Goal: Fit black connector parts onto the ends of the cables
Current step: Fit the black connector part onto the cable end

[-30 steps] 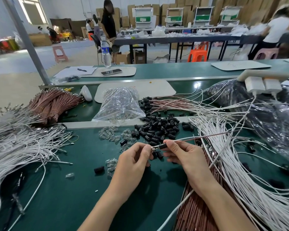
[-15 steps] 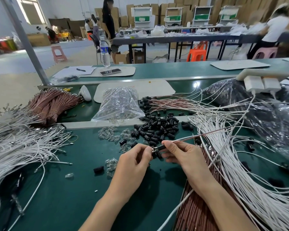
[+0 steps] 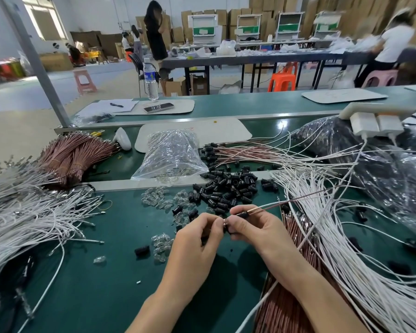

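One black connector (image 3: pixel 227 229), mostly hidden between fingers (image 3: pixel 238 223)

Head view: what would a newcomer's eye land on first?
Dead centre, the left hand and right hand meet fingertip to fingertip, pinching a thin pink-and-white cable and a small black plastic connector part. Just behind them lies a heap of loose black connector parts; masses of white cables sprawl on the green table on both sides.

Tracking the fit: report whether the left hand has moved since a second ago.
Yes. The left hand has edged right, away from the lone black connector on the mat, meeting the right hand.
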### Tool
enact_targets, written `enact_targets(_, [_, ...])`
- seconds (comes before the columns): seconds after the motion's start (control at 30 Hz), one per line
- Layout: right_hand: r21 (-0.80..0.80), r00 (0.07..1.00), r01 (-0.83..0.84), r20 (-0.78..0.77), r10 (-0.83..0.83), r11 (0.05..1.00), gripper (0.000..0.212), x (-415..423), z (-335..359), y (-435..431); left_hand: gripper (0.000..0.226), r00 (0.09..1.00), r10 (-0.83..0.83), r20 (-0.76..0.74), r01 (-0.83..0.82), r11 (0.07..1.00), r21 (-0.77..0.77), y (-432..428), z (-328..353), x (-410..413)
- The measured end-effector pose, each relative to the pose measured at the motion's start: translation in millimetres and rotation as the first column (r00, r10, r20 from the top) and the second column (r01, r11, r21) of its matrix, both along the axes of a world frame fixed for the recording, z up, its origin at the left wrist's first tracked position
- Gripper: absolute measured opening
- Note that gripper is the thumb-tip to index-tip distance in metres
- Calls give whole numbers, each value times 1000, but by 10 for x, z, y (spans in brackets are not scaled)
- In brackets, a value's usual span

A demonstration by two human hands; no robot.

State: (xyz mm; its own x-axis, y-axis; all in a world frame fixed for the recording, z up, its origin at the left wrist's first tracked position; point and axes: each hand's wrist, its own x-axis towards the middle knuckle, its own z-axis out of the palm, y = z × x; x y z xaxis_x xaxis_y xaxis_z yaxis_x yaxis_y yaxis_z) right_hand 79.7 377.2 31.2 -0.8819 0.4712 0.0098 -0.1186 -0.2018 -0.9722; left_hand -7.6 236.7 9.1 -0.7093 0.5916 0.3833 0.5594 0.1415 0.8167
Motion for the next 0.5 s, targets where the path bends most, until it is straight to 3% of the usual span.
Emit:
enact_targets(0.1, [-79, 1000, 5, -25, -6, 997, 14, -1, -2, 7, 21, 1000, 11, 0, -11, 1000, 8, -12, 4, -6])
enact_targets(0.37, [-5, 1000, 8, -4, -8, 1000, 14, -7, -20, -24, 20, 1000, 2, -31, -4, 997, -79, -34, 41, 25])
enact_targets(0.5, [-90, 1000, 28, -6, -28, 996, 13, -19, -44, 3, 24, 963, 92, -255, -142, 973, -184, -159, 130, -6])
